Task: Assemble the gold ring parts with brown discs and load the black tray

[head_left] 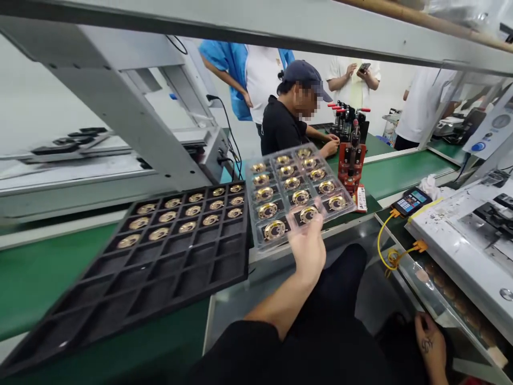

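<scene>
My left hand is closed on the near edge of a clear plastic tray, its thumb on top. The tray is raised and tilted over the bench edge. Gold-coloured round metal parts lie in its compartments. Left of it, a black compartment tray rests on the bench, partly under or beside the clear tray's edge. Similar gold round parts fill its far rows; its near compartments are bare. Low at the right, my right hand hangs beside my leg, back of the hand showing and fingers mostly hidden.
A red toggle clamp fixture stands behind the clear tray. At right are a keypad controller, a yellow cable and a white machine. A metal beam crosses overhead. A capped co-worker sits opposite; other people stand behind.
</scene>
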